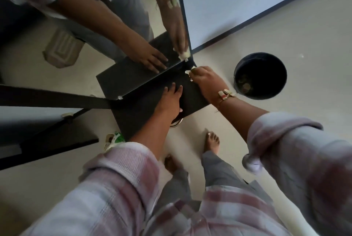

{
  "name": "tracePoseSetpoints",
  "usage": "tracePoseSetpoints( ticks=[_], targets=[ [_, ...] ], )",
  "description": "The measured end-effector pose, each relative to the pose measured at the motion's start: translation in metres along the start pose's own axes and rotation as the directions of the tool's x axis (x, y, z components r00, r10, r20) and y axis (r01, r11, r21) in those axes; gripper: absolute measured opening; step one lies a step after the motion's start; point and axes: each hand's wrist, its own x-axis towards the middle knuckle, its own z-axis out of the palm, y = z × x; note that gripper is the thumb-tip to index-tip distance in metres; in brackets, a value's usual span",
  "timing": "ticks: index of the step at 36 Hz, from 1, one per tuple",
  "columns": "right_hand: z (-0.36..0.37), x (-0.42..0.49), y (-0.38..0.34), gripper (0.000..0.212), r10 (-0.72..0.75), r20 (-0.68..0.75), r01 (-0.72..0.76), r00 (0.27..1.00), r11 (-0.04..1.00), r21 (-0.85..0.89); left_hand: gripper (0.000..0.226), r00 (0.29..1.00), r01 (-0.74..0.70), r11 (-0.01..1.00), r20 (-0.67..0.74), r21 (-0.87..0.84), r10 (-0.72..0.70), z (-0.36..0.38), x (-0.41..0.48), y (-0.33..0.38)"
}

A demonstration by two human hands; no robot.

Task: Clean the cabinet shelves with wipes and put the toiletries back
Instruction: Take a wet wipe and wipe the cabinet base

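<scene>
Left hand (172, 95): open, fingers spread flat, palm down on the dark shelf (152, 110) at centre frame; holds nothing.

Right hand (206, 79): fingers curled closed around a white wipe (190, 73), pressing it into the far corner of the shelf where it meets the mirror (114, 35). Only crumpled edges of the wipe show beyond the fingers; the rest is covered by the hand. A band (226, 94) with pale and red pieces sits on that wrist.

Mirror: fills the upper left of the frame and repeats both hands, the wipe and the shelf surface.

Sleeves (118, 188): plaid, rolled, blurred, filling the lower frame.

Bucket (260, 75): dark, round, on the pale floor (304, 41) right of centre, apart from the shelf; contents too dim to name.

Green and white packet (114, 139): lower left of the shelf, on the floor, partly hidden behind the left sleeve; kind cannot be told.

Two bare feet (211, 141): below the shelf edge.
</scene>
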Motion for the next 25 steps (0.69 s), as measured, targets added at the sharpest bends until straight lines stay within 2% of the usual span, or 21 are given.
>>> tracePoseSetpoints(
  ticks=[4,10,14,17,19,22,23,25],
  targets=[
    [-0.008,0.023,0.007,0.029,-0.092,-0.004,0.091,0.996,0.989,-0.115,0.095,1.0,0.001,0.997,0.006,0.083,-0.001,0.008,0.001,0.003],
    [-0.003,0.032,0.029,0.033,-0.108,0.16,0.113,0.981,0.993,-0.019,0.096,1.0,-0.014,0.996,0.027,0.085,0.011,0.007,0.004,0.003],
    [-0.004,-0.014,0.024,0.034,-0.06,0.139,0.053,0.988,0.997,0.056,0.096,0.999,0.004,1.0,0.034,-0.016,-0.003,0.009,0.004,0.001],
    [0.002,-0.067,0.016,0.047,-0.013,0.118,-0.001,0.993,0.993,0.119,0.096,0.999,0.008,1.0,0.047,-0.03,-0.006,0.007,0.003,0.003],
    [0.003,-0.1,0.009,0.051,0.008,0.188,-0.038,0.982,0.986,0.161,0.096,0.999,0.016,0.999,0.051,-0.028,-0.015,0.006,0.002,0.005],
    [0.0,-0.139,0.003,0.044,-0.003,0.37,-0.06,0.929,0.986,0.157,0.096,0.998,0.019,1.0,0.057,-0.012,-0.018,0.003,0.001,0.004],
    [-0.002,-0.147,0.003,0.045,0.023,0.347,-0.091,0.938,0.979,0.18,0.096,0.998,0.013,1.0,0.063,-0.015,-0.012,0.002,0.001,0.004],
    [-0.006,-0.146,0.006,0.044,0.106,0.19,-0.15,0.976,0.96,0.236,0.095,0.998,0.004,1.0,0.067,-0.029,-0.002,0.0,0.001,0.002]
  ],
)
